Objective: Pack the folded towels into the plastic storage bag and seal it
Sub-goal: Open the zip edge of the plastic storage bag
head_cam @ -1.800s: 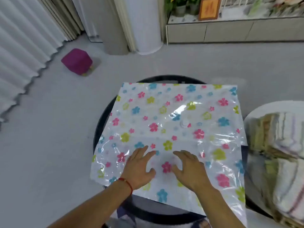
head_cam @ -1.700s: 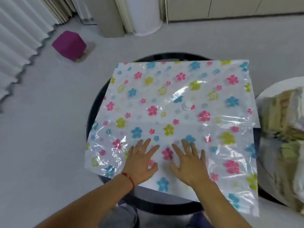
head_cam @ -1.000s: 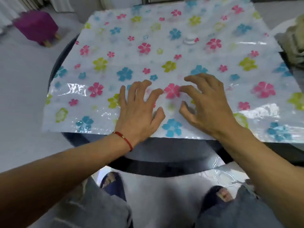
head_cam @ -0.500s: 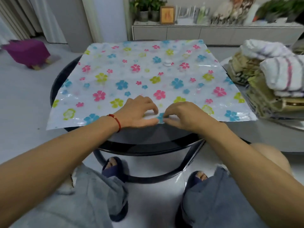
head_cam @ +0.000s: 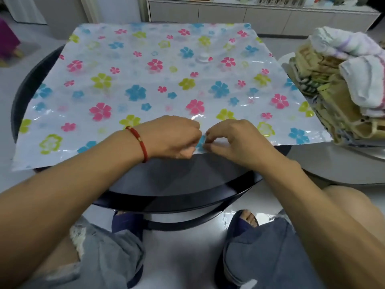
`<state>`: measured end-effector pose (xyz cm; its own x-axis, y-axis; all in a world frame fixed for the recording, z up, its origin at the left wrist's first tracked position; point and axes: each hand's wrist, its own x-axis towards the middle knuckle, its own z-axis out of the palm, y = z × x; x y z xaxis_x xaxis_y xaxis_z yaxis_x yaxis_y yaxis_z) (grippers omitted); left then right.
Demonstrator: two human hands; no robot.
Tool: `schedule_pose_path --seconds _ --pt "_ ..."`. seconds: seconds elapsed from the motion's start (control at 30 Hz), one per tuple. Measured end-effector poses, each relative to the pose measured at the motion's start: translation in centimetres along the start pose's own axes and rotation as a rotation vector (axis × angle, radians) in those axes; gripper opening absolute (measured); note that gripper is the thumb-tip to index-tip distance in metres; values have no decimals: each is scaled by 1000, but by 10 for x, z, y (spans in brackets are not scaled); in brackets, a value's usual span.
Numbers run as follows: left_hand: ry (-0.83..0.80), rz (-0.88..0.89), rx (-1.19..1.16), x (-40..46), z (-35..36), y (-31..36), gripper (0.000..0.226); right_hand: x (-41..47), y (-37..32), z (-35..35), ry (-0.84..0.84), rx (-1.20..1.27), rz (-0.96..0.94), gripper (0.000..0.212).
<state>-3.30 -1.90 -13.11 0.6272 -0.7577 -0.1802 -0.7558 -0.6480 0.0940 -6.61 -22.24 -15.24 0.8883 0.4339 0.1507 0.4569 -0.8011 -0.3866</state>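
Note:
A flat plastic storage bag (head_cam: 145, 80), printed with pink, blue and green flowers, lies spread over a round dark table (head_cam: 177, 180). A white valve cap (head_cam: 203, 57) sits on its upper side. My left hand (head_cam: 173, 138) and my right hand (head_cam: 233, 140) meet at the middle of the bag's near edge, fingers curled and pinching the plastic there. A pile of folded towels (head_cam: 343, 86), white striped ones on top of beige ones, rests on a second surface to the right.
A light round table (head_cam: 337, 163) carries the towels at the right. A low cabinet (head_cam: 250, 13) runs along the far wall. A magenta stool (head_cam: 7, 38) stands at the far left. My knees and slippered feet are below the table.
My hands slid from flat on the bag back to its near edge and curled into a pinch there. The view lifted, so the towels and the cabinet came into sight.

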Motion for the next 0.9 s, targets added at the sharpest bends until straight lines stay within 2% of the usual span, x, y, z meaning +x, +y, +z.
schedule_pose_path --seconds 0.03,0.07,0.13,0.17,0.23,0.3,0.33,0.47,0.67,0.9 --pt "-25 -11 -55 1 -1 2 1 -5 -2 0 86 17 21 15" --pt "-34 -29 -140 1 -3 1 7 -10 -6 0 216 44 63 16" --pt "24 -51 -271 -3 -6 -9 14 -20 -12 0 454 198 220 29" --pt "70 -57 -291 -7 -8 -15 14 -23 -16 0 459 345 333 39" --pt "156 -46 -298 -12 -11 -22 10 -23 -27 6 244 668 535 50" --pt "214 -18 -305 -10 -13 -22 12 -14 -38 16 85 951 668 47" --pt "232 -12 -297 -8 -14 -20 13 -8 -41 20 96 1050 697 46" --pt "294 -61 -267 -4 -11 -15 12 3 -40 28 218 1152 643 37" --pt "343 -115 -280 -4 -9 -12 9 1 -39 30 216 1196 608 24" --pt "329 -169 -334 0 -8 -11 10 4 -37 25 236 1220 593 22"
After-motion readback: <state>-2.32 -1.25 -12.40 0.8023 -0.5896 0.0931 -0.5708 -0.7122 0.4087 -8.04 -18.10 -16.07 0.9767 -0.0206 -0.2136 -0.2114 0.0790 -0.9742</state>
